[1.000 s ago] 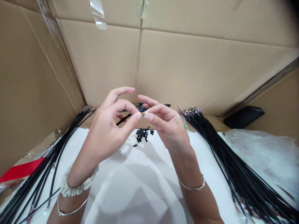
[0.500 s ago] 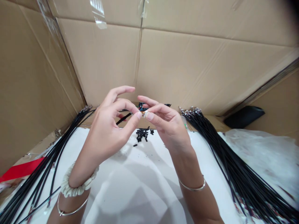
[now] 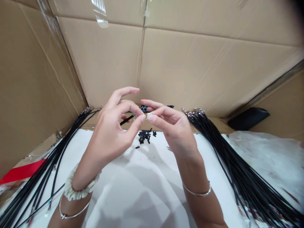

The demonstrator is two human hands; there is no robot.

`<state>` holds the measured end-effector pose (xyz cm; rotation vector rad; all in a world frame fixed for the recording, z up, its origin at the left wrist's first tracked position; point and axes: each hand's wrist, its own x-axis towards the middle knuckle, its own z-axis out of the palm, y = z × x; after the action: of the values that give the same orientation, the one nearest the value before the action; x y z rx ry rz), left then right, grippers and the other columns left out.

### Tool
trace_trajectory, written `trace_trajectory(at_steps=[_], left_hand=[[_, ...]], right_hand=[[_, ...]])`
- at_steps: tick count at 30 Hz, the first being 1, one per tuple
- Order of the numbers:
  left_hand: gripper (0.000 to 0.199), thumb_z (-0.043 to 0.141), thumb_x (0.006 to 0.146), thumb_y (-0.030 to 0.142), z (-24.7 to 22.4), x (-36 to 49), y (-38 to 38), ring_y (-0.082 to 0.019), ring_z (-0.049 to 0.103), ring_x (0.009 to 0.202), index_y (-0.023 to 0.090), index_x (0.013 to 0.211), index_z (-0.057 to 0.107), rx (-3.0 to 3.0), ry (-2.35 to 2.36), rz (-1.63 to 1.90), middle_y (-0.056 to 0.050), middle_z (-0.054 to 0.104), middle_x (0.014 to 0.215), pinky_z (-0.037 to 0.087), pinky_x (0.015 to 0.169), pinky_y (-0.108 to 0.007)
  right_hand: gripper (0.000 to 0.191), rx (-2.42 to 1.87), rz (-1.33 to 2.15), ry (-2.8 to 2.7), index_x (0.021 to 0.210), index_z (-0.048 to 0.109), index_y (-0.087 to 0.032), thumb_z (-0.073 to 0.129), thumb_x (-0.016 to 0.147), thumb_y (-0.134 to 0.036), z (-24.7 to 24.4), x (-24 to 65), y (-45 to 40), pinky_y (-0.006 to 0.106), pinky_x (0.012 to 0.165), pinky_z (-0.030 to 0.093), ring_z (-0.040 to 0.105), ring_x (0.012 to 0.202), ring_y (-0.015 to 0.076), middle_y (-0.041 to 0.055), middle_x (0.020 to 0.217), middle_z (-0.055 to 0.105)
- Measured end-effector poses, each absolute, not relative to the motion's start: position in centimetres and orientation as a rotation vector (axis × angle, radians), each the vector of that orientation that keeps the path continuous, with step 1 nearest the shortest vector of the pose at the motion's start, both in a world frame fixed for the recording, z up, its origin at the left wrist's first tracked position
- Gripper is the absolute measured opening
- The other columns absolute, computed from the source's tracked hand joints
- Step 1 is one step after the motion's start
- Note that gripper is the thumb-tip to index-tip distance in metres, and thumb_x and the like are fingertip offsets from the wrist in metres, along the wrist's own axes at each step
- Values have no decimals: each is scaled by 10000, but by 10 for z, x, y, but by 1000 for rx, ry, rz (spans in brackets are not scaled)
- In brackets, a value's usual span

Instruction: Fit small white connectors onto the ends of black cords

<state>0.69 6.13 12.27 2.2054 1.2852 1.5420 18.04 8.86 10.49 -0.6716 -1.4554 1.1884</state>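
In the middle of the head view, my left hand [image 3: 111, 126] pinches thin wires at the end of a black cable [image 3: 127, 120] between thumb and forefinger. My right hand [image 3: 177, 129] faces it, thumb and forefinger closed on a small white connector [image 3: 148, 116]. The fingertips of both hands nearly meet, and the wires run into the gap between them. Fingers hide part of the wires and of the connector. Below the fingertips, several small black tube pieces [image 3: 144, 136] lie on the white table surface [image 3: 133, 186].
Black cable bundles lie at the left [image 3: 59, 148] and right [image 3: 228, 161]. A clear plastic bag [image 3: 266, 158] and a black case [image 3: 248, 119] are at the right. A red strip [image 3: 21, 171] lies at the far left. Cardboard walls [image 3: 185, 69] stand behind and beside.
Both hands have shifted very slightly, the right wrist a little to the right. A small pointed metal tip now shows beside the right wrist. The grips look the same.
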Motion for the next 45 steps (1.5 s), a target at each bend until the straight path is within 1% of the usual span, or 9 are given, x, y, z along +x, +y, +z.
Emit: trace_trajectory(at_steps=[6, 12, 19, 24, 30, 33, 36, 39, 45], left_hand=[[74, 654, 891, 174, 121, 10, 63, -208, 709, 1034, 198, 822, 662, 2248, 1291, 1540, -93, 615, 1400, 615, 760, -321], [85, 646, 904, 185, 120, 12, 66, -208, 716, 1010, 201, 821, 654, 2256, 1290, 1551, -88, 622, 1393, 609, 704, -298], [103, 651, 941, 259, 119, 4, 71, -250, 648, 1222, 224, 867, 714, 2238, 1305, 1480, -66, 668, 1332, 592, 739, -294], [109, 635, 957, 249, 118, 1, 72, -234, 686, 1139, 226, 903, 727, 2223, 1261, 1428, -71, 676, 1304, 608, 737, -299], [102, 638, 959, 237, 118, 5, 72, -208, 702, 1077, 223, 910, 726, 2214, 1231, 1460, -65, 682, 1288, 601, 718, -286], [77, 645, 950, 209, 117, 8, 73, -183, 707, 1020, 213, 914, 713, 2243, 1230, 1484, -62, 673, 1296, 587, 712, -279], [66, 647, 950, 204, 117, 9, 74, -149, 708, 911, 209, 918, 705, 2266, 1229, 1502, -61, 665, 1293, 574, 682, -275], [72, 640, 954, 203, 116, 9, 74, -143, 703, 883, 214, 919, 702, 2278, 1243, 1502, -58, 662, 1289, 567, 672, -275], [72, 648, 956, 218, 116, 7, 76, -133, 699, 870, 210, 922, 711, 2278, 1261, 1502, -54, 657, 1292, 553, 669, -267]], right_hand=[[79, -755, 1041, -1515, 777, 778, -268, 814, 839, -300, 105, 182, 88, 447, 1118, 442, 573, 1353, 274, 34, 1309, 727], [90, -779, 918, -1535, 805, 773, -266, 816, 838, -337, 105, 180, 87, 464, 1102, 442, 581, 1340, 296, 49, 1322, 720], [84, -742, 1129, -1487, 804, 783, -269, 792, 864, -327, 105, 182, 92, 433, 1137, 435, 592, 1346, 256, 23, 1298, 739], [101, -736, 1211, -1465, 823, 800, -259, 788, 862, -351, 105, 183, 94, 449, 1142, 445, 615, 1321, 263, 35, 1301, 746], [126, -704, 1321, -1424, 761, 791, -267, 788, 864, -339, 105, 186, 97, 450, 1186, 380, 642, 1274, 241, 16, 1207, 787], [90, -700, 1380, -1396, 795, 812, -268, 795, 853, -335, 104, 187, 99, 417, 1136, 406, 658, 1210, 231, 20, 1134, 805], [99, -719, 1407, -1388, 797, 818, -266, 798, 843, -352, 105, 186, 100, 380, 1029, 445, 664, 1136, 224, 21, 1091, 810], [118, -751, 1411, -1387, 793, 817, -266, 810, 823, -380, 106, 186, 100, 359, 944, 456, 652, 1127, 229, 24, 1062, 810], [128, -764, 1404, -1413, 829, 824, -259, 786, 852, -379, 107, 187, 100, 359, 974, 446, 649, 1122, 224, 18, 1023, 806]])
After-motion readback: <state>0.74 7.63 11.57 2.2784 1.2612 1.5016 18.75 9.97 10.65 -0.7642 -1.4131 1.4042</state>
